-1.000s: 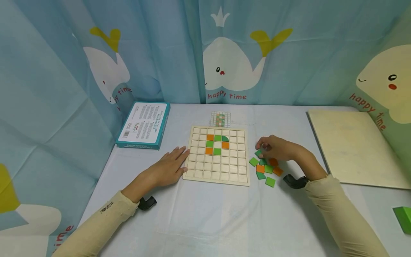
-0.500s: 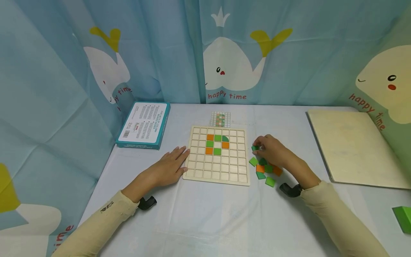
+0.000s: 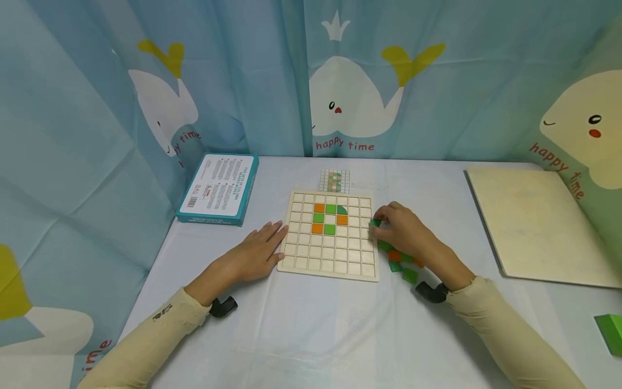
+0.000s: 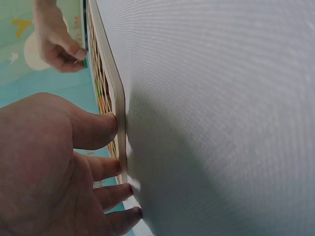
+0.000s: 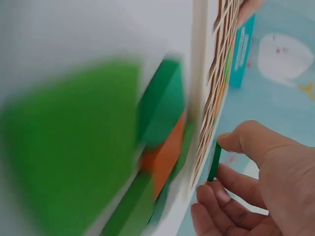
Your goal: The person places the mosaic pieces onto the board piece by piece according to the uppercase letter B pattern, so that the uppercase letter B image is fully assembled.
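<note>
A wooden grid board (image 3: 328, 254) lies mid-table, with orange, light green and one dark green rounded tile set in its upper cells. My left hand (image 3: 255, 253) rests flat on the table, its fingertips touching the board's left edge. Over the board's right edge, my right hand (image 3: 400, 229) pinches a dark green tile (image 5: 215, 161) between thumb and finger; the tile's full outline cannot be told from its edge. Under that hand lies a loose pile of tiles, including a light green tile (image 3: 410, 275) and an orange tile (image 3: 394, 256), partly hidden by the hand.
Behind the board lies a small printed pattern card (image 3: 334, 181). A teal box (image 3: 216, 189) sits at the back left. A large pale panel (image 3: 544, 221) lies on the right, and a green block (image 3: 609, 334) stands at the right edge.
My right hand has lifted a dark green tile from the pile and moved left with it to the board's right edge. The left hand has stayed in place.
</note>
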`<state>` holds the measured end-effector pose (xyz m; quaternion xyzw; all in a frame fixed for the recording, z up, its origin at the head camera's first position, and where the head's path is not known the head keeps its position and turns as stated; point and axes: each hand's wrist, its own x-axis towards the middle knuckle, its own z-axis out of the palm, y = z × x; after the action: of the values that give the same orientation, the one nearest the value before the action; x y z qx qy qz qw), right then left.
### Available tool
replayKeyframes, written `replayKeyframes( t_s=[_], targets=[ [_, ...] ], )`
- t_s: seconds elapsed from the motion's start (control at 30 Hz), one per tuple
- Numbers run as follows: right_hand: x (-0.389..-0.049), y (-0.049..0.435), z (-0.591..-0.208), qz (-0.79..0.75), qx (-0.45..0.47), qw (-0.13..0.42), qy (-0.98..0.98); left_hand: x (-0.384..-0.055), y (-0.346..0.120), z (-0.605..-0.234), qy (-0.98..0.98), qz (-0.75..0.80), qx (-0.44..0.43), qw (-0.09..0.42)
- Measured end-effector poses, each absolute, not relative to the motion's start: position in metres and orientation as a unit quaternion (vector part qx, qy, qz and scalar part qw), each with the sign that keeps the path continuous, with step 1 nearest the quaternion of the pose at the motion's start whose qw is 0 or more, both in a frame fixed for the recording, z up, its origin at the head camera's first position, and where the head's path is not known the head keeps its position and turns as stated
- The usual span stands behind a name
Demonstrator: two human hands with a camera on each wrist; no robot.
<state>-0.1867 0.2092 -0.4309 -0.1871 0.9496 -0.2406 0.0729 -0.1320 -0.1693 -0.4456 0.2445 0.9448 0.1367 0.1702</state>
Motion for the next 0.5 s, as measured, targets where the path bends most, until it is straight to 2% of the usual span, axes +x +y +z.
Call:
replayKeyframes(
  t_s=[0.2, 0.5],
  targets=[
    [-0.180, 0.176, -0.433, -0.247, -0.232, 0.068, 0.938, -0.132, -0.168, -0.445, 0.946, 0.136, 0.239, 0.173],
    [-0.180, 0.148, -0.441, -0.197, -0.300, 0.002, 0.933, -0.132, -0.168, -0.446, 0.944, 0.143, 0.242, 0.171]
  ],
)
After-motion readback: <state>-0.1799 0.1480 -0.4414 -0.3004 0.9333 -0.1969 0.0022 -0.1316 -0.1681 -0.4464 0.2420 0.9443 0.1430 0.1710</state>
